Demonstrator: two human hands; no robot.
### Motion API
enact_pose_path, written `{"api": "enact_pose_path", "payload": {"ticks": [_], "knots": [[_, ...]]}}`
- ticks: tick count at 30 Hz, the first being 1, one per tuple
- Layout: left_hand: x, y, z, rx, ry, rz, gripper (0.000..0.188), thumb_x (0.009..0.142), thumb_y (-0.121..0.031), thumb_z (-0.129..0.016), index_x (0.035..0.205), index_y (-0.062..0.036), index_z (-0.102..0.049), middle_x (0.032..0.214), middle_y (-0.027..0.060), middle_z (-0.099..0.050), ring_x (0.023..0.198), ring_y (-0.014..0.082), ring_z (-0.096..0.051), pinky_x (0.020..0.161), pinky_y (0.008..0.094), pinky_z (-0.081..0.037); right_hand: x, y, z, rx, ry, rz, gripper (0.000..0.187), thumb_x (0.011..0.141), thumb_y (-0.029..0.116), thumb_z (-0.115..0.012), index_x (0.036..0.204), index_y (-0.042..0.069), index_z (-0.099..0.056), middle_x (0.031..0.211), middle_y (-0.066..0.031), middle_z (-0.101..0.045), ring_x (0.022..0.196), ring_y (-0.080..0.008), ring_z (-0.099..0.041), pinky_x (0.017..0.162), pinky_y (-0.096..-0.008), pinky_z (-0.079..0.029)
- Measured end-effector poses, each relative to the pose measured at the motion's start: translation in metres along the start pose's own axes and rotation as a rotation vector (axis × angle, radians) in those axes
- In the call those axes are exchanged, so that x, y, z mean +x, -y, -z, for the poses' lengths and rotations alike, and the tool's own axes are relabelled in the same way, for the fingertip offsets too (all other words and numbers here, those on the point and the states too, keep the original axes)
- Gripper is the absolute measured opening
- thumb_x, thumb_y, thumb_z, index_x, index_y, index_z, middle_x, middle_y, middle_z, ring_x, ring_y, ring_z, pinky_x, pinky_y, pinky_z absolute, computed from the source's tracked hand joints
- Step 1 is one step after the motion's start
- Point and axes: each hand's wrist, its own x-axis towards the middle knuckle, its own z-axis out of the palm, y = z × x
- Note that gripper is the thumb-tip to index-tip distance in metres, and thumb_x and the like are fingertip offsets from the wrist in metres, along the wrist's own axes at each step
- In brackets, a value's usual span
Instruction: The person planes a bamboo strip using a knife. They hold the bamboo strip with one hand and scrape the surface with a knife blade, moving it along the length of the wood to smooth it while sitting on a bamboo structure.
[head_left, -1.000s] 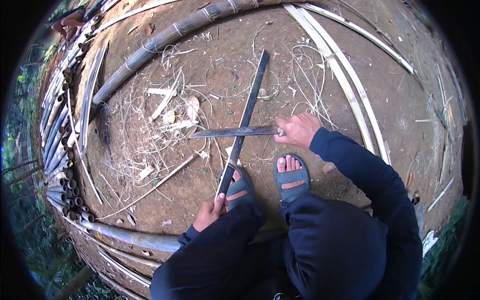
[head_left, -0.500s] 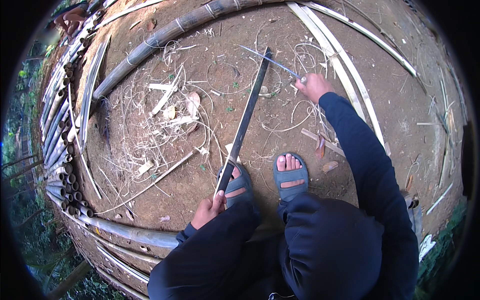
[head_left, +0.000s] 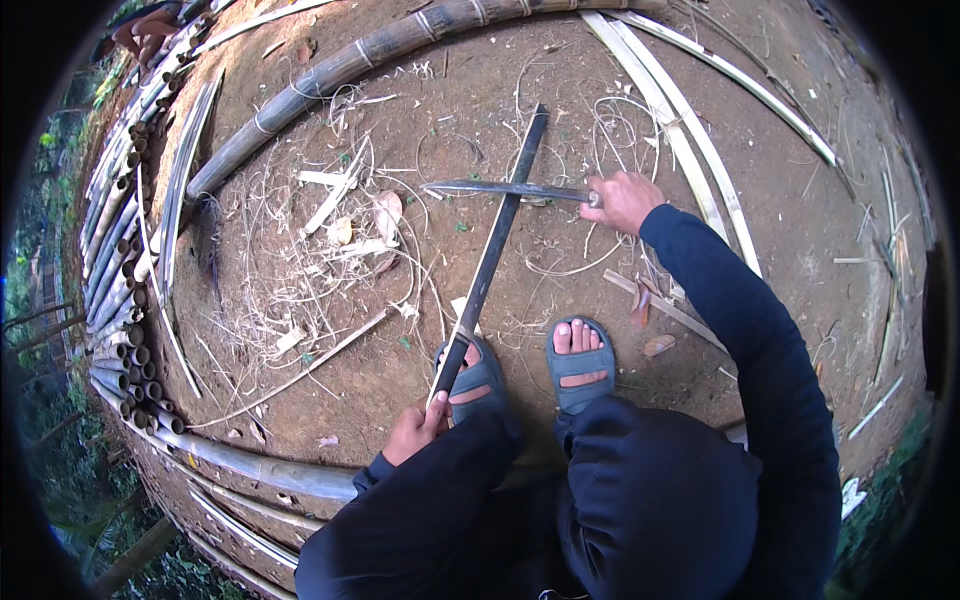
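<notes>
A dark bamboo strip (head_left: 484, 277) slants away from me over my left sandal (head_left: 478, 378), its far end out above the dirt. Its near end is gripped in my left hand (head_left: 416, 430), thumb on top, beside my left leg. My right hand (head_left: 626, 201) is closed round the handle of a long knife (head_left: 530, 189). The blade points left and lies across the strip's upper part; whether it touches the strip I cannot tell. My right sandal (head_left: 580, 370) stands to the right of the strip.
Thin shavings and offcuts (head_left: 330, 240) litter the dirt left of the strip. A thick bamboo pole (head_left: 330, 75) curves across the far side. Pale split strips (head_left: 690, 130) lie at the right. Cut bamboo poles (head_left: 120, 270) are stacked at the left. Another person (head_left: 150, 35) is partly visible at far left.
My right hand has come slightly nearer, and the knife blade has swung from the strip's far tip to lie level across it lower down. My left hand stays in place.
</notes>
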Motion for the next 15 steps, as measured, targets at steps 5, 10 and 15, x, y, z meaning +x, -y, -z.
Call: {"api": "enact_pose_path", "payload": {"ticks": [5,10,15], "knots": [[0.001,0.004,0.0,-0.035,0.006,0.008,0.04,0.105,-0.037,-0.048,0.084,-0.0043,-0.057,0.06,-0.0046,-0.044,0.053,0.0057,-0.037,0.048,0.0264,-0.03,0.031,-0.068,-0.016,0.218,-0.112,-0.494,0.045,0.092,0.042,-0.06,0.086,-0.001,-0.071,0.071,-0.0249,-0.067,0.072,-0.0363,-0.071,0.072,-0.0474,-0.057],[0.013,0.018,0.007,0.319,-0.131,-0.157,0.04,0.103,-0.039,-0.05,0.091,-0.002,-0.056,0.059,0.0128,-0.057,0.054,0.0314,-0.056,0.052,0.0438,-0.04,-0.021,-0.048,-0.044,0.306,-0.247,-0.396,0.04,0.091,0.039,-0.062,0.09,0.0,-0.07,0.069,-0.024,-0.067,0.066,-0.0389,-0.069,0.068,-0.0485,-0.056],[0.02,0.021,0.01,0.837,-0.337,-0.276,0.037,0.102,-0.038,-0.049,0.099,-0.0014,-0.048,0.063,0.0257,-0.061,0.065,0.0479,-0.063,0.058,0.0554,-0.049,-0.07,0.039,-0.042,0.235,-0.115,-0.032,0.027,0.087,0.031,-0.067,0.081,0.005,-0.06,0.064,-0.0184,-0.065,0.061,-0.036,-0.068,0.058,-0.0474,-0.055]]}}
